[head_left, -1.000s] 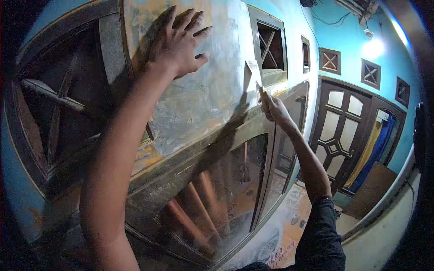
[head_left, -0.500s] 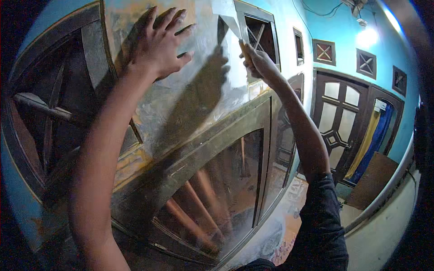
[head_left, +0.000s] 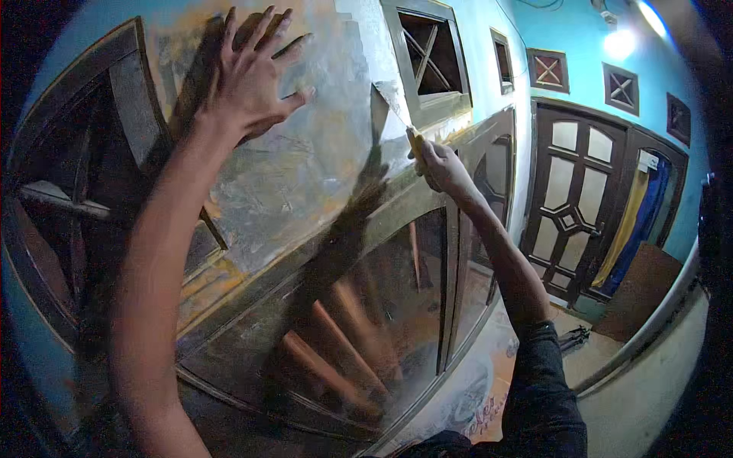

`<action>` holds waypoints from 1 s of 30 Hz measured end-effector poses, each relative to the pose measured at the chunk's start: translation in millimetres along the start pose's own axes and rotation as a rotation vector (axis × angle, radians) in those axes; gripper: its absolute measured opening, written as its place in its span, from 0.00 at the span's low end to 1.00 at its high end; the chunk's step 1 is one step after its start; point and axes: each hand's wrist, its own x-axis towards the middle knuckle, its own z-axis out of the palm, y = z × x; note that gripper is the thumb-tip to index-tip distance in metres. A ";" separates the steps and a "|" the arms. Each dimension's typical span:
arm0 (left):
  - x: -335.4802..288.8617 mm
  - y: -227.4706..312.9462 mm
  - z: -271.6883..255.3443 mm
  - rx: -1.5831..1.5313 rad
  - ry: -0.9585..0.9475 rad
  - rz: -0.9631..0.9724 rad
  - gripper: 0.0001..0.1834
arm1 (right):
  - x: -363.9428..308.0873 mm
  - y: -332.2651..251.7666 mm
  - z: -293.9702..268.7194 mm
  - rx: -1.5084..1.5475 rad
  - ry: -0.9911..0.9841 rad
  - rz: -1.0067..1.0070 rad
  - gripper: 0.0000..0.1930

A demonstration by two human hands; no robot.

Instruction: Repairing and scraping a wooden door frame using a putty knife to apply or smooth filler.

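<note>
In my right hand (head_left: 445,169) is a putty knife (head_left: 394,104), gripped by its yellowish handle. Its thin, flared blade points up and left, at the patchy wall (head_left: 301,168) beside a small window frame; I cannot tell whether the whole edge touches. Grey and white filler covers this part of the wall, with orange-brown areas showing around it. Higher and to the left, my left hand (head_left: 248,88) is raised with fingers spread and nothing held. It is against or very near the wall, above its own dark shadow.
Below the patch runs a dark wooden frame (head_left: 366,214) with a glazed pane. An X-barred window (head_left: 80,202) stands at the left. Farther right are a panelled door (head_left: 569,198), a blue and yellow curtain (head_left: 641,214), a brown board (head_left: 641,294) and a lit bulb (head_left: 618,43).
My right hand and the putty knife have come down along the wall, beside the small window frame. My left hand stays spread, slightly farther left in view. The view has shifted a little.
</note>
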 end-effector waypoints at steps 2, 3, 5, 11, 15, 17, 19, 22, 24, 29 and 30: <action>-0.3 1.5 -0.7 -0.009 0.023 0.022 0.36 | 22.1 -18.4 -4.0 -0.038 -0.009 -0.078 0.31; 0.0 2.8 -8.3 0.019 -0.013 0.006 0.37 | 31.8 -29.8 -3.5 -0.057 0.018 -0.125 0.33; -0.4 1.5 -12.5 0.065 -0.062 0.000 0.37 | 52.8 -53.2 -1.8 -0.018 0.015 -0.160 0.35; 1.2 2.3 -4.2 0.017 -0.011 0.002 0.38 | 80.9 -97.3 -10.6 0.028 0.020 -0.225 0.34; -0.1 4.8 -20.0 0.044 -0.085 -0.023 0.36 | 53.2 -67.6 -4.0 -0.105 0.015 -0.298 0.31; -4.3 2.8 -20.6 0.033 -0.082 -0.031 0.35 | 24.4 -43.8 4.6 -0.094 -0.024 -0.158 0.28; -3.4 6.1 -12.3 0.038 -0.091 -0.036 0.35 | 4.1 -2.1 6.8 -0.107 -0.035 -0.105 0.28; 2.7 11.5 -10.0 0.001 -0.019 -0.033 0.35 | -27.8 38.3 9.6 0.000 -0.013 -0.094 0.27; 0.5 7.8 -9.1 -0.001 -0.022 -0.026 0.36 | -30.1 36.3 16.8 0.015 0.010 -0.066 0.25; 1.0 8.4 -5.4 -0.036 0.033 -0.032 0.36 | 20.1 13.4 -5.5 -0.268 0.074 -0.436 0.34; -7.7 1.0 -5.0 -0.021 0.009 -0.037 0.36 | 17.2 -29.9 4.3 -0.041 0.009 -0.080 0.32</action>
